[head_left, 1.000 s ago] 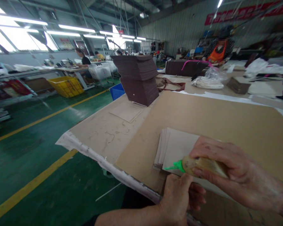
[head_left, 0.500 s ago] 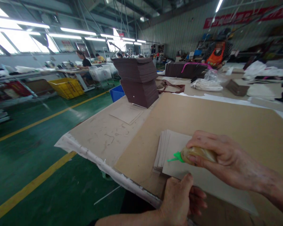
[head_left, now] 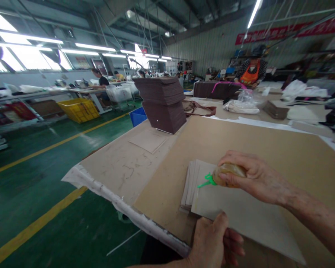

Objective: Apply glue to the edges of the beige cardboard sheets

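My right hand (head_left: 240,173) is wrapped round a squeeze glue bottle (head_left: 230,173) with amber contents, tipped on its side. Its green nozzle (head_left: 208,181) points left, the tip at the left edge of the top beige card sheet (head_left: 240,212). A faint yellowish trace seems to run along that edge below the tip. Under and left of this sheet lies a fanned stack of similar sheets (head_left: 187,186). At the sheet's near edge my left hand (head_left: 212,238) pinches it, thumb on top and fingers curled below; part of its grip is hidden.
A large tan board (head_left: 162,178) covers much of the table. Tall stacked dark brown pieces (head_left: 167,108) stand at the far left, near a loose beige sheet (head_left: 147,139). Plastic bags (head_left: 242,102) lie farther back. A co-worker in an orange apron (head_left: 250,74) stands beyond.
My right hand has moved the bottle's nozzle along the sheet's left edge toward its far corner. My left hand keeps its place at the near edge. The view has tilted slightly up.
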A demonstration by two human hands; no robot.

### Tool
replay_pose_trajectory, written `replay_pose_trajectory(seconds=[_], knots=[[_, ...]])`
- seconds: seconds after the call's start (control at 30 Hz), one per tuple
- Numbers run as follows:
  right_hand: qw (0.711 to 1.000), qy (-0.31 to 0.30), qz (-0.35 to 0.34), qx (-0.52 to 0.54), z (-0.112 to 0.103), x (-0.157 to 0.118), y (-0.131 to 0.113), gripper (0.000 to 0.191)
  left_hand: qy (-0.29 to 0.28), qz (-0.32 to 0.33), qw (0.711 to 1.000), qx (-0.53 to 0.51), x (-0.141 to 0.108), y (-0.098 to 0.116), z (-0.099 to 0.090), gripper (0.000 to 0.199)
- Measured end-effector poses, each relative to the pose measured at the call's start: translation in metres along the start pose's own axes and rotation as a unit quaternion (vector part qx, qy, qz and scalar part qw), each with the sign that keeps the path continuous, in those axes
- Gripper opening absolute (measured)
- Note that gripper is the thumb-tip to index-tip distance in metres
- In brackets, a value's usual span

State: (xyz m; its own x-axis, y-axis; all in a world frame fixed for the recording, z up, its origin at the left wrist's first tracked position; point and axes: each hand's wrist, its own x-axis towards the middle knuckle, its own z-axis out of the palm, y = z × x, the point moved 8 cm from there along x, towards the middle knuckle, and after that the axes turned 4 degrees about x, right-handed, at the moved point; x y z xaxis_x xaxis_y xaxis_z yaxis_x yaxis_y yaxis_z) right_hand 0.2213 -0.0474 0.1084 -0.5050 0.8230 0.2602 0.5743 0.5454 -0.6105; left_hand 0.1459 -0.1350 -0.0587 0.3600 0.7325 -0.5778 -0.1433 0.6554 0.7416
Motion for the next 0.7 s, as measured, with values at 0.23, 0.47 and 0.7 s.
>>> replay_pose_trajectory(seconds=[0.23,0.47,0.7], knots=[[0.997,0.043,0.027,-0.055,-0.014,0.013,0.022,0.019,-0.008,-0.011,1.000,0.017,0.000,0.001,0.000,0.066],[0.992,0.071,0.031,-0.099,-0.023,0.027,0.035,0.020,0.003,-0.020,0.999,0.027,0.004,-0.005,-0.004,0.062],[0.990,0.073,0.038,-0.113,-0.024,0.033,0.035,0.021,0.010,-0.033,0.999,0.040,0.004,-0.008,-0.007,0.070]])
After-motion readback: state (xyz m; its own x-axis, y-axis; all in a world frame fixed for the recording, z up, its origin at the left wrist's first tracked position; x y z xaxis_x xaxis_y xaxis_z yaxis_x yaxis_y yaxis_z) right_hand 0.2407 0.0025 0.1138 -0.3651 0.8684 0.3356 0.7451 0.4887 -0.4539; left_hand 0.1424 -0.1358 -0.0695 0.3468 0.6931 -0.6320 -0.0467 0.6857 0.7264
